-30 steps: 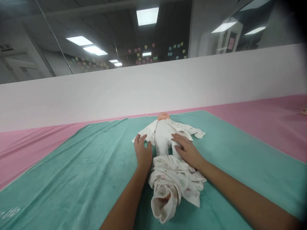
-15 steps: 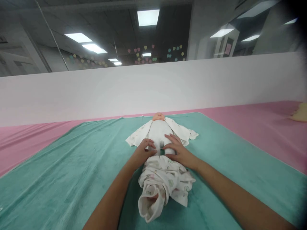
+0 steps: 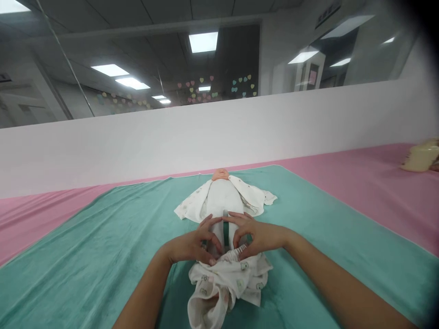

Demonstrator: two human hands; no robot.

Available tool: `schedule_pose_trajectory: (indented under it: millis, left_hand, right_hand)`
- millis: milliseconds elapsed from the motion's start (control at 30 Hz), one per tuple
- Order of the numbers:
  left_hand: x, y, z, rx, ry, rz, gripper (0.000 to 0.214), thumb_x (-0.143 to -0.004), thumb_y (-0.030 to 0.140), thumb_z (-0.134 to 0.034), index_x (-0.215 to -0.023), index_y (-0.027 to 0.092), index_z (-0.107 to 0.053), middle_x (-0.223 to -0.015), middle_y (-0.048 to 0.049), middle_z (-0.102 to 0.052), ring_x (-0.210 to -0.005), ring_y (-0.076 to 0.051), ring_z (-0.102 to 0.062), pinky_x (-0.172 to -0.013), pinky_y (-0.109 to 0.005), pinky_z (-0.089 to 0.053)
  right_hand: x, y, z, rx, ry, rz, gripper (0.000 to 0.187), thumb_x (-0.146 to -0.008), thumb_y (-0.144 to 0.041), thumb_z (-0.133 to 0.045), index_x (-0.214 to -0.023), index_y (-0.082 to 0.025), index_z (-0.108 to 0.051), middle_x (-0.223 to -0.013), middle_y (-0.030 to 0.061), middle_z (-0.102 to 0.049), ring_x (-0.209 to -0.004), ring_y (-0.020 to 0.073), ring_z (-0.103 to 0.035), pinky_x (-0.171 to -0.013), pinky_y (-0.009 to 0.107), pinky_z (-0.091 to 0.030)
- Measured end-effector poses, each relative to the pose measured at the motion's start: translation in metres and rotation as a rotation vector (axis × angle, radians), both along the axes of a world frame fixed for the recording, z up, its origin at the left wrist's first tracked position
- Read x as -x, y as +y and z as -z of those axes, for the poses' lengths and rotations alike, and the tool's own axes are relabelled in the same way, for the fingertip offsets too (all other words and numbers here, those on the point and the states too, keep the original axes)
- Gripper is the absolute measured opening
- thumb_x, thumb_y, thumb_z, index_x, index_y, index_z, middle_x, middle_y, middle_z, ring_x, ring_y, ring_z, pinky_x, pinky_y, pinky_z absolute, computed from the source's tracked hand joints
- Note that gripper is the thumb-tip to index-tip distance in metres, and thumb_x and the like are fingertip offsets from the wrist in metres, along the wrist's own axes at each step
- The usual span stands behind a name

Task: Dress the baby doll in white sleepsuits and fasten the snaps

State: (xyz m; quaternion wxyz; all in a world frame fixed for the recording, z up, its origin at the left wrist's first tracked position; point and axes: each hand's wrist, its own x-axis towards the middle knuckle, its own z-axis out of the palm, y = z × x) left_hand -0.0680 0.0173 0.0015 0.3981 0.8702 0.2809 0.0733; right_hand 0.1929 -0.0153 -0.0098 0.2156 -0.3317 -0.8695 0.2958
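A baby doll (image 3: pixel 224 197) lies on its back, its head away from me, on a teal blanket (image 3: pixel 113 246). Its white body shows between the spread halves of a printed white jacket (image 3: pixel 194 201). Printed white baby pants (image 3: pixel 226 278) are bunched around its lower legs, and one leg opening gapes toward me. My left hand (image 3: pixel 197 242) is closed at the left of the gathered waistband, thumb and fingers pinching the cloth. Opposite it, my right hand (image 3: pixel 260 236) pinches the waistband's right side. Both hands' upper fingers arch over the doll's thighs, their tips nearly meeting.
Beneath the teal blanket lies a pink cover (image 3: pixel 343 173). A low white wall (image 3: pixel 154 146) with glass above it runs along the far edge. At the far right stands a pale yellow container (image 3: pixel 419 157), partly cut off by the frame.
Both hands have moved from resting on the doll's thighs down to the pants' waistband and now pinch it. The view has shifted slightly, showing more of the yellow container.
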Motion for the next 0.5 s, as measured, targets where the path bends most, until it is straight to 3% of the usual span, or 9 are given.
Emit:
schedule_pose_trajectory:
  millis: [67, 133, 267, 333, 400, 500]
  left_hand:
    - [-0.002, -0.001, 0.002, -0.01, 0.002, 0.013, 0.029, -0.064, 0.036, -0.072, -0.093, 0.03, -0.07, -0.151, 0.0116, -0.006, -0.138, -0.033, 0.007, -0.102, -0.046, -0.036]
    - [-0.004, -0.002, 0.005, -0.024, -0.001, 0.016, 0.029, -0.063, 0.036, -0.073, -0.09, 0.027, -0.071, -0.151, 0.01, -0.006, -0.137, -0.035, 0.01, -0.101, -0.049, -0.036]
    - [-0.015, -0.007, 0.008, -0.062, -0.007, -0.007, 0.022, -0.066, 0.035, -0.07, -0.086, 0.026, -0.07, -0.15, 0.0078, -0.016, -0.137, -0.034, 0.008, -0.107, -0.051, -0.027]
    - [-0.023, -0.01, 0.008, -0.103, -0.048, -0.046, 0.02, -0.071, 0.031, -0.065, -0.09, 0.029, -0.069, -0.143, 0.0046, -0.035, -0.139, -0.03, -0.004, -0.11, -0.047, -0.021]
    - [-0.032, -0.012, 0.009, -0.171, -0.135, -0.151, 0.022, -0.074, 0.026, -0.059, -0.095, 0.029, -0.067, -0.123, -0.0001, -0.056, -0.136, -0.025, -0.021, -0.111, -0.044, -0.02]
    - [-0.042, -0.011, 0.015, -0.256, -0.242, -0.318, 0.022, -0.075, 0.025, -0.055, -0.094, 0.027, -0.065, -0.097, -0.0037, -0.066, -0.125, -0.025, -0.039, -0.107, -0.043, -0.027]
  right_hand:
    - [0.002, -0.002, 0.0, -0.002, 0.002, 0.014, 0.015, -0.068, -0.037, -0.07, -0.081, -0.031, -0.071, -0.143, -0.0044, -0.034, -0.137, 0.0297, -0.016, -0.11, 0.053, -0.013]
    - [0.009, -0.004, 0.004, -0.06, 0.044, 0.088, 0.01, -0.07, -0.034, -0.068, -0.077, -0.027, -0.068, -0.141, -0.0012, -0.037, -0.134, 0.0288, -0.025, -0.11, 0.053, -0.013]
    - [0.028, -0.004, 0.016, -0.323, 0.129, 0.338, 0.007, -0.071, -0.017, -0.059, -0.075, -0.023, -0.057, -0.132, 0.0026, -0.048, -0.121, 0.0238, -0.043, -0.109, 0.054, -0.012]
    - [0.032, -0.001, 0.022, -0.487, 0.141, 0.428, 0.012, -0.071, -0.012, -0.054, -0.077, -0.022, -0.054, -0.126, 0.0041, -0.052, -0.117, 0.0219, -0.047, -0.108, 0.051, -0.017]
    - [0.033, 0.003, 0.027, -0.607, 0.143, 0.494, 0.017, -0.073, -0.009, -0.049, -0.082, -0.022, -0.054, -0.121, 0.0058, -0.055, -0.114, 0.0217, -0.048, -0.106, 0.047, -0.025]
    - [0.03, 0.007, 0.03, -0.642, 0.121, 0.586, 0.025, -0.077, -0.01, -0.043, -0.094, -0.023, -0.056, -0.119, 0.0067, -0.056, -0.109, 0.0224, -0.051, -0.095, 0.041, -0.037]
